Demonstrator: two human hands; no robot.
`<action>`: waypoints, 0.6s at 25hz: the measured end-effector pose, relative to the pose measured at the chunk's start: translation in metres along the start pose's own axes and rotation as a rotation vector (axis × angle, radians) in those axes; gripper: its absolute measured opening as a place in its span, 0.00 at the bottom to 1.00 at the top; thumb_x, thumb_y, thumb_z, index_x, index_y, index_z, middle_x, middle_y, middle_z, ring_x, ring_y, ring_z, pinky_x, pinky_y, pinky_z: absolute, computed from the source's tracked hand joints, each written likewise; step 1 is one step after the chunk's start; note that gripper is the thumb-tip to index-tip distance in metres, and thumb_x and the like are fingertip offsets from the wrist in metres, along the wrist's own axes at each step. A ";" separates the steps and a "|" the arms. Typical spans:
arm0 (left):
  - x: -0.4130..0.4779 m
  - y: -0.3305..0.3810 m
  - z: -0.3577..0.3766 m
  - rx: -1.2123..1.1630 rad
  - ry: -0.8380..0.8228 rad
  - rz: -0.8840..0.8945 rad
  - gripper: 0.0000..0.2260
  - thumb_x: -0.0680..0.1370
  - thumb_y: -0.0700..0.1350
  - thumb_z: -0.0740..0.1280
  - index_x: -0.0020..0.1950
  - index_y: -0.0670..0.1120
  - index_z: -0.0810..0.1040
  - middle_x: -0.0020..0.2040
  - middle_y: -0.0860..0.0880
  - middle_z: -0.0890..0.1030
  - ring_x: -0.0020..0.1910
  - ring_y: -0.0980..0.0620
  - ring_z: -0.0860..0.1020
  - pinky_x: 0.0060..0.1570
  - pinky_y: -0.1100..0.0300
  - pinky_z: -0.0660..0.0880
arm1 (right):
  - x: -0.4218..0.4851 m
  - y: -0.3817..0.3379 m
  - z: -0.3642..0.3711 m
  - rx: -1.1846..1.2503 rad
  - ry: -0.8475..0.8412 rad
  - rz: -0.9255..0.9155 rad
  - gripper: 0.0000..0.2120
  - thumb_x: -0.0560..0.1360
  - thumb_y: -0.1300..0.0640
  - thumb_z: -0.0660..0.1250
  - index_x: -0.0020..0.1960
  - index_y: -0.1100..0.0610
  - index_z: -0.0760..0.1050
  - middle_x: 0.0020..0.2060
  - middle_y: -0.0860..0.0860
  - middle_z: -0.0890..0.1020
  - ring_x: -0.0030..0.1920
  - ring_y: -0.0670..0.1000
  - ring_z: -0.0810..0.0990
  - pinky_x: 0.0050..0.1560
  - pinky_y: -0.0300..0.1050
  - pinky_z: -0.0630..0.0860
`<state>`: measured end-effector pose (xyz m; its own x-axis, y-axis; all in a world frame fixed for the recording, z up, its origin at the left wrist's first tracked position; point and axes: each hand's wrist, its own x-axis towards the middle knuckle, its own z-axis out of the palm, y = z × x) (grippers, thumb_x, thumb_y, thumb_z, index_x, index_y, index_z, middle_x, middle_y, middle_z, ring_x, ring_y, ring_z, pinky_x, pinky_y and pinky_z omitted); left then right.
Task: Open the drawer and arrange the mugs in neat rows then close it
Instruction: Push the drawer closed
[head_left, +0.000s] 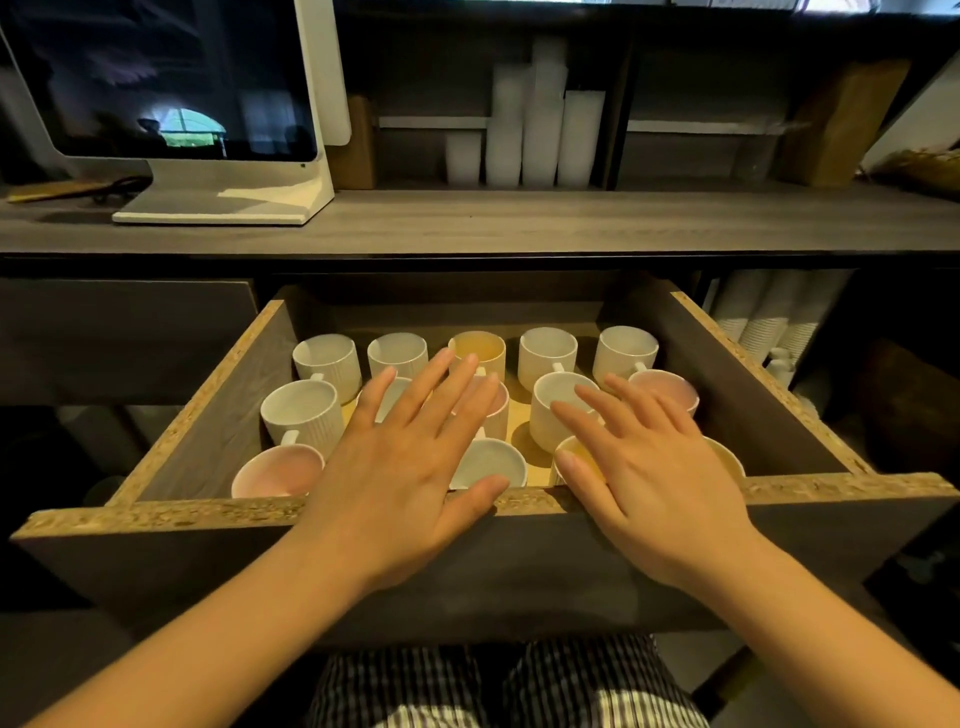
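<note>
The drawer (156, 512) stands pulled out below the counter, holding several mugs in rows. The back row runs from a white ribbed mug (327, 358) past a yellow mug (480, 347) to another white mug (626, 347). A pink mug (283, 470) sits at the front left and a white mug (491, 462) at the front middle. My left hand (410, 462) hovers flat over the middle mugs with fingers spread and its thumb at the drawer's front edge. My right hand (644, 467) is spread over the right mugs, covering a yellow mug (579, 457). Neither hand holds anything.
A white monitor (171, 104) stands on the grey counter (519, 223) at the left. Stacks of white cups (530, 124) fill the shelf behind. More stacked cups (769, 322) lie in the cabinet right of the drawer. My striped trousers (493, 686) are under the drawer front.
</note>
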<state>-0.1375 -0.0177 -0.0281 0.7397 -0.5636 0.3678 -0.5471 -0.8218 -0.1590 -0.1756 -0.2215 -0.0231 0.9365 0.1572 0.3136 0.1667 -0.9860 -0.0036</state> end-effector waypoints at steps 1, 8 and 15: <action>0.001 -0.001 0.003 0.014 0.022 0.022 0.30 0.79 0.63 0.43 0.74 0.48 0.61 0.74 0.45 0.64 0.73 0.49 0.55 0.68 0.47 0.51 | 0.001 0.002 0.003 -0.020 0.025 0.003 0.35 0.76 0.37 0.35 0.67 0.50 0.71 0.67 0.53 0.74 0.70 0.56 0.68 0.68 0.53 0.57; 0.018 -0.010 0.016 0.034 0.141 0.055 0.31 0.78 0.64 0.43 0.74 0.46 0.61 0.74 0.44 0.64 0.73 0.50 0.54 0.68 0.48 0.49 | 0.020 0.009 0.014 -0.032 0.189 -0.016 0.31 0.77 0.38 0.39 0.63 0.51 0.73 0.64 0.54 0.77 0.68 0.58 0.71 0.67 0.54 0.56; 0.066 -0.036 0.032 0.075 0.146 0.013 0.32 0.79 0.62 0.41 0.72 0.43 0.65 0.72 0.42 0.68 0.72 0.43 0.65 0.67 0.48 0.50 | 0.076 0.023 0.032 -0.040 0.239 0.006 0.34 0.76 0.38 0.37 0.63 0.53 0.74 0.65 0.55 0.76 0.70 0.58 0.67 0.70 0.54 0.54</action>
<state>-0.0567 -0.0279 -0.0277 0.6650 -0.5605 0.4936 -0.5214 -0.8216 -0.2306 -0.0907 -0.2309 -0.0300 0.8370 0.1388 0.5293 0.1449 -0.9890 0.0302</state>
